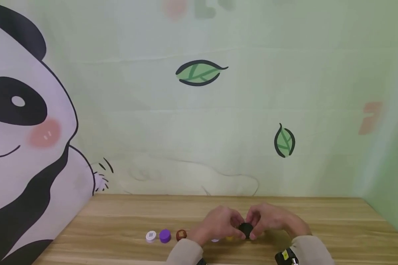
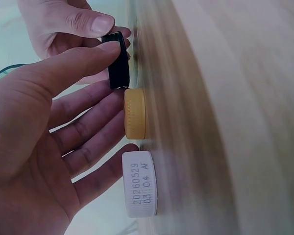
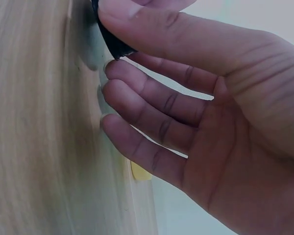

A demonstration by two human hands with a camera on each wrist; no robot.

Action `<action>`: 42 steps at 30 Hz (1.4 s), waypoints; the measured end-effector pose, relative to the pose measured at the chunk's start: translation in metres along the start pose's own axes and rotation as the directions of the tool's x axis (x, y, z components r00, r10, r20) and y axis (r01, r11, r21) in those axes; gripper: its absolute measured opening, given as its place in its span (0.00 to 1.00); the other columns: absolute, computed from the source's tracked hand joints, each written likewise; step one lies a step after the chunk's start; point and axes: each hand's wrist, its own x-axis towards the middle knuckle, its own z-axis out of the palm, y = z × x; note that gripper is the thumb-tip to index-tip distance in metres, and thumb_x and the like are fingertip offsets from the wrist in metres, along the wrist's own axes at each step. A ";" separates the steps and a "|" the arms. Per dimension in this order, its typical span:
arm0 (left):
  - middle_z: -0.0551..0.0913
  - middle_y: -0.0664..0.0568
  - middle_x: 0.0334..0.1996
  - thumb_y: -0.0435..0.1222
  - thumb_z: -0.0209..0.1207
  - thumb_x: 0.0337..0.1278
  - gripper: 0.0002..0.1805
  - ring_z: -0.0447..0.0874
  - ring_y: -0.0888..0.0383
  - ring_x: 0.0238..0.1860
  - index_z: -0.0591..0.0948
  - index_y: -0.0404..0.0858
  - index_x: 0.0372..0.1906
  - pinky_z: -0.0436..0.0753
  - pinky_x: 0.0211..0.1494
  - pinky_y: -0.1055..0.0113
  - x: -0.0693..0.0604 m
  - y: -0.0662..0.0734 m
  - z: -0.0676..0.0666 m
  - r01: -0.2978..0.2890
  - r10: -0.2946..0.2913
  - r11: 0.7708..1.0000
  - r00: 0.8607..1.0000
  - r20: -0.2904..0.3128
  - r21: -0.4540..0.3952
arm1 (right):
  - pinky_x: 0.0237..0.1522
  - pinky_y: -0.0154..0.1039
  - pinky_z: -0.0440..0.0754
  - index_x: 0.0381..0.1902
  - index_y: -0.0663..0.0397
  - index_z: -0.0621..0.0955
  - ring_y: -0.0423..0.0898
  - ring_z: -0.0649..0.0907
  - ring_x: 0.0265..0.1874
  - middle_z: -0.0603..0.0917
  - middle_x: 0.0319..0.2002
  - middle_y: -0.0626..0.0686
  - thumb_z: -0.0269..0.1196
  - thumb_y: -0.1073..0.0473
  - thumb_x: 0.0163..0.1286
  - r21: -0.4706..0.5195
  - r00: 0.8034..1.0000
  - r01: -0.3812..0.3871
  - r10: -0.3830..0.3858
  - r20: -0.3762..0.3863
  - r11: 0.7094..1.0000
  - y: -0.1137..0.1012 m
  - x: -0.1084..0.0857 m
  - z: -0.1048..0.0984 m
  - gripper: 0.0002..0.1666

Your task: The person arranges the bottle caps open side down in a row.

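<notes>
Both hands meet at a black bottle cap (image 1: 246,230) near the table's front. My left hand (image 1: 219,222) pinches one side of it; in the left wrist view its thumb lies on the black cap (image 2: 119,66). From the other side, my right hand (image 1: 272,219) pinches the cap between thumb and fingers. Beside the black one, a yellow cap (image 2: 135,114) stands on the table, close to the left fingers. Next to that is a white cap (image 2: 139,185) with a printed date. Behind the right fingers, a yellow object (image 3: 140,171) is partly hidden.
Left of the hands, a white cap (image 1: 150,236), a purple cap (image 1: 165,236) and a red-brown cap (image 1: 181,235) lie in a row on the wooden table (image 1: 136,209). A green printed backdrop (image 1: 146,129) with a panda rises behind the table.
</notes>
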 end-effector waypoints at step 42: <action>0.91 0.63 0.35 0.39 0.82 0.50 0.15 0.83 0.72 0.37 0.92 0.43 0.43 0.80 0.47 0.74 0.000 0.003 0.001 0.013 -0.014 0.998 1.000 0.020 0.064 | 0.40 0.37 0.78 0.40 0.59 0.83 0.45 0.82 0.35 0.85 0.33 0.51 0.79 0.73 0.52 0.002 1.000 -0.017 0.017 0.021 1.000 0.005 0.002 0.005 0.19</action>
